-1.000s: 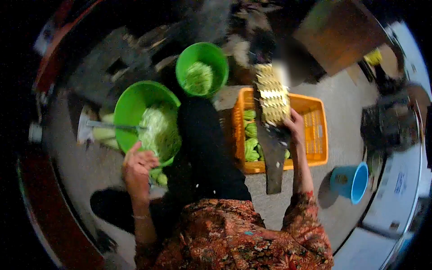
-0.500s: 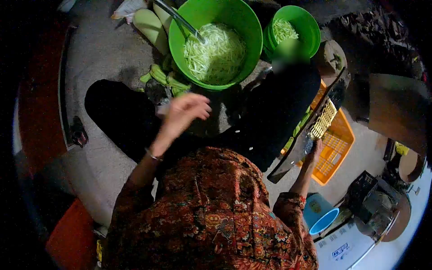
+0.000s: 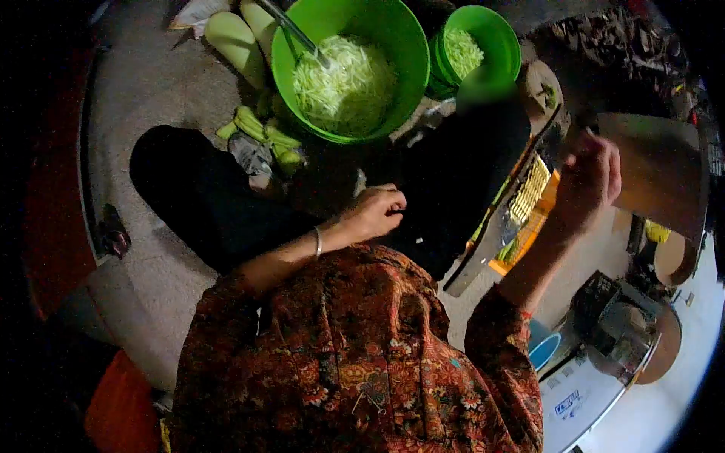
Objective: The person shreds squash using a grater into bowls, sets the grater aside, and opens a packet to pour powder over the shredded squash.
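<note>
My left hand (image 3: pixel 372 214) is over my lap with its fingers curled together; whether it pinches something small cannot be made out. My right hand (image 3: pixel 593 174) is raised at the right, beyond the grater, its fingers bent and blurred. A dark board with a yellow metal grater (image 3: pixel 531 189) leans beside my right thigh, over an orange crate (image 3: pixel 522 243) that is partly hidden by the board and my arm. Ahead stands a large green bucket (image 3: pixel 415 83) with pale green shreds (image 3: pixel 343 83) and a metal handle (image 3: pixel 291 30) leaning in it.
A smaller green bucket (image 3: pixel 506 41) with shreds stands at the upper right. Pale gourds (image 3: pixel 232 45) and green pieces (image 3: pixel 253 124) lie left of the large bucket. A blue bucket (image 3: pixel 544 351) is by my right elbow. A brown board (image 3: pixel 653 170) is at the right.
My right hand has let go of the grater and moved up and to the right. My left hand has moved down and right over my lap, and its fingers have closed.
</note>
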The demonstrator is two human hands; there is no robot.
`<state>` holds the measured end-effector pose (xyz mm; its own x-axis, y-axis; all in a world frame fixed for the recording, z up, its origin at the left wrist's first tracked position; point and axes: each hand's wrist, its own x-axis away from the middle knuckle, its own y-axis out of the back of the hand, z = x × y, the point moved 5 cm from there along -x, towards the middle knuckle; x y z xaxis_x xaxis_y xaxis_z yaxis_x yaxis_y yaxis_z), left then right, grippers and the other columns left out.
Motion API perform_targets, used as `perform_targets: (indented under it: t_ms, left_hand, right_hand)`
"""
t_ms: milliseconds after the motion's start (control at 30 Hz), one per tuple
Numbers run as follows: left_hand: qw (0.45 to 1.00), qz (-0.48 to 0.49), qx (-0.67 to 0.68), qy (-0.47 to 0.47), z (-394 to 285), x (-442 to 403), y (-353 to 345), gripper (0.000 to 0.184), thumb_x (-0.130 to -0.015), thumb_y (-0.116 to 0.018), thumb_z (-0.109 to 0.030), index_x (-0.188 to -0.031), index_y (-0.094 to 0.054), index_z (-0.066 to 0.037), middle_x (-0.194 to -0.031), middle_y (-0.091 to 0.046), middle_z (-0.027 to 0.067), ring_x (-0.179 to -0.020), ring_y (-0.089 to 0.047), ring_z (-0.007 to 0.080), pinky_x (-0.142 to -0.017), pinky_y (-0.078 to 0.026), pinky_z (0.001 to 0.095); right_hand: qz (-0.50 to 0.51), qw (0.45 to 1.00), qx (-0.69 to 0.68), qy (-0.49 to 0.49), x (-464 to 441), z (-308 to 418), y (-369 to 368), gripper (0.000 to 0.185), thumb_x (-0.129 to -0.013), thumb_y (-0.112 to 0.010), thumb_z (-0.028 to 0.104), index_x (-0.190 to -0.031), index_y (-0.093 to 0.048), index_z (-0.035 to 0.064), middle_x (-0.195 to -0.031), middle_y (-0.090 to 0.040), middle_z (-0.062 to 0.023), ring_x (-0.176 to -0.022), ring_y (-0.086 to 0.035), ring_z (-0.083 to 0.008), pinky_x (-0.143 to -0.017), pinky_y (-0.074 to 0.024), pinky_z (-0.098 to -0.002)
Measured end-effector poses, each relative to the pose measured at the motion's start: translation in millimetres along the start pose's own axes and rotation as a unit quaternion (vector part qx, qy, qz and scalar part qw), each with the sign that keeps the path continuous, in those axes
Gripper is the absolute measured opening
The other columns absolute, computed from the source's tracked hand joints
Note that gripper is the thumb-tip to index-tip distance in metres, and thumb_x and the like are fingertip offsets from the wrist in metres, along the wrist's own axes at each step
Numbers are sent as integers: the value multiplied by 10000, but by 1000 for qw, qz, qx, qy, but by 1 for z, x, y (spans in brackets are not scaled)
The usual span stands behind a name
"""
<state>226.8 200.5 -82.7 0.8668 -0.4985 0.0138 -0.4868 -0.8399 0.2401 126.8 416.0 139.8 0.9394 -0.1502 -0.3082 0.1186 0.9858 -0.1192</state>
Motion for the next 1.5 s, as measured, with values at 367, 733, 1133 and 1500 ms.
perform_targets:
  t_ms: [367,733,1133,1500]
  left_hand:
    - [978,32,187,90,11,-5,26,80,-718,-579,-35,-791,-574,-3,-761,-609,74,-667,-578,136,-578,-453,270]
    - [993,107,40,26,-47,-3,-14,245,-748,-701,-139,-847,-536,12,-837,-571,144,-770,-569,254,-654,-441,355]
    - [986,110,118,39,-6,-12,-42,222,-784,-595,-56,-982,-551,35,-819,-573,114,-833,-565,222,-720,-467,340]
    - [932,-276,235,-10,-25,-78,133,147,-841,-595,-79,-959,-598,9,-826,-640,102,-739,-621,190,-667,-504,287]
  right_hand:
    - [426,850,298,-80,-18,-267,-188,411,-788,-584,98,-1194,-547,53,-809,-609,-133,-631,-588,-200,-578,-516,-359]
    - [274,932,186,-149,-55,-191,-127,309,-846,-629,180,-1054,-593,-46,-807,-651,-120,-629,-618,-163,-583,-516,-289]
    - [285,919,228,-146,-40,-171,-145,274,-861,-608,147,-1045,-591,-54,-814,-653,-109,-665,-606,-148,-579,-511,-295]
    - [189,969,150,-45,-57,-174,-113,243,-860,-594,125,-1026,-613,-52,-824,-654,-113,-684,-622,-156,-620,-489,-288]
